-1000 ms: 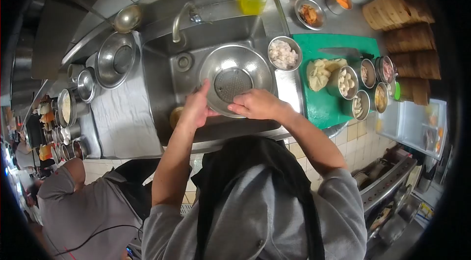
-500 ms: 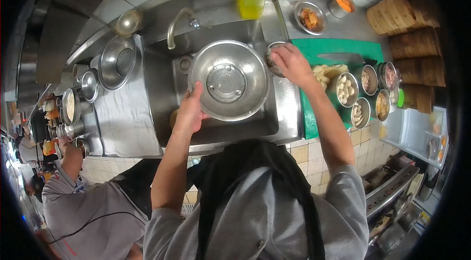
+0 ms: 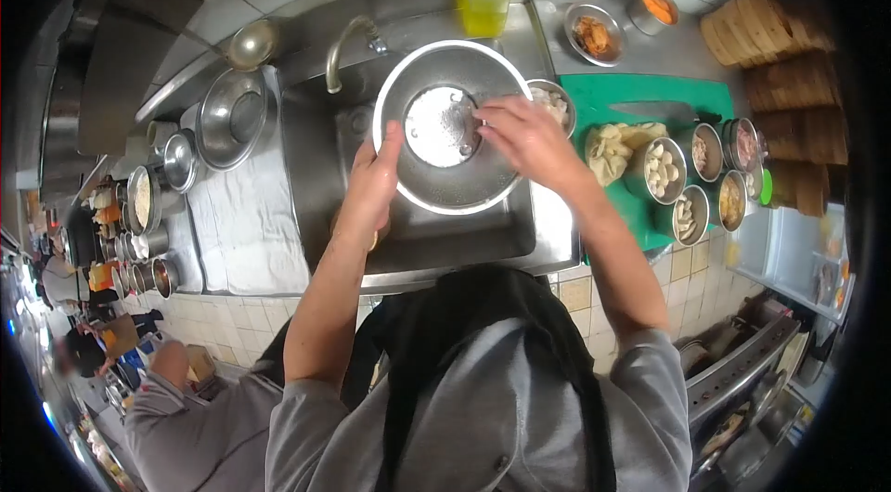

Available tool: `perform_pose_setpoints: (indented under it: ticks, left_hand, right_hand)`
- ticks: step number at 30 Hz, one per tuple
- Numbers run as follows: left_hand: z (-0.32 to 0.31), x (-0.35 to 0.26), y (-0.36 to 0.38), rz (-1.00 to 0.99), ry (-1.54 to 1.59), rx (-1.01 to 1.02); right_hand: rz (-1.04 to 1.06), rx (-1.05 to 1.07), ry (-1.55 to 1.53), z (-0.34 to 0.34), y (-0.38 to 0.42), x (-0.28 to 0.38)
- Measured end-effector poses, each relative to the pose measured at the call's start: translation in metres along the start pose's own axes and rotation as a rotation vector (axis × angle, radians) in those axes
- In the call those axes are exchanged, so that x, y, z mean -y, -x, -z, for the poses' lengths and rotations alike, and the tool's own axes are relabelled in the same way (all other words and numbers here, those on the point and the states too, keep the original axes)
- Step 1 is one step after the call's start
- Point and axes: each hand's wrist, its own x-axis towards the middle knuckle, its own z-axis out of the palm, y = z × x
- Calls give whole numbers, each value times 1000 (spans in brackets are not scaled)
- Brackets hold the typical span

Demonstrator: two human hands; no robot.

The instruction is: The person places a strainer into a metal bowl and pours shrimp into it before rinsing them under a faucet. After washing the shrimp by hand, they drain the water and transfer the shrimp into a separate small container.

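Note:
My left hand [image 3: 376, 186] grips the left rim of a large metal bowl [image 3: 418, 181], thumb on the inside wall. The bowl is held over the sink [image 3: 445, 246]. Water drops and a few small pale lumps show around its flat, shining bottom; I cannot make out what the lumps are. My right hand [image 3: 524, 137] reaches over the right rim, its fingertips pinched together above the bottom. Whatever they hold is hidden. Partly behind that hand, a small metal bowl [image 3: 564, 111] with pale, whitish pieces stands on the sink's right ledge.
A faucet [image 3: 334, 65] and a bottle of yellow-green liquid [image 3: 483, 5] stand behind. On the green cutting board [image 3: 594, 88] lie a knife [image 3: 654, 109] and several filled metal cups. Metal bowls [image 3: 232, 121] rest on the left counter. A co-worker in grey [image 3: 204, 427] is at lower left.
My right hand has moved left from the small bowl into the large one. The large bowl is raised and tilted differently, its bottom now bright. The co-worker's arm has left the left counter.

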Motion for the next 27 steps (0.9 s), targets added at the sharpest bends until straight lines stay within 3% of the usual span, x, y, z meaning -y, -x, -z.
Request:
perform_pose_setpoints:
  ticks: [8,10,12,13,18,21,22,24,25,27]
  left_hand:
    - [-53,-27,6,-410,-390,69]
    - [-66,-45,18,-480,-437,16]
    - [-66,-48,15,-681,-553,3]
    - [-67,-49,13,-782,-611,-6]
    - [-47,-33,42,-894,-678,-72]
    - [-8,-18,86,-806,-544,-107]
    - [8,-3,94,-775,-463,-128]
    - [34,19,121,-604,-98,-360]
    - [62,48,127,-636,-332,-519]
    - [95,44,133,-527,-68,-691]
  right_hand:
    - [19,48,-68,-27,-20,11]
    - [-27,139,44,-16,-18,2]
    - [-62,228,252,-3,-7,-13]
    - [-57,138,267,4,0,-19]
    - [-141,127,205,50,24,-35]
    - [-226,-67,83,56,46,-35]
    - [-314,-120,-87,54,59,-38]
    - [-400,-184,-157,49,87,-37]
    - [-432,-237,-224,41,100,-34]
    - [-527,-263,-302,16,129,-24]
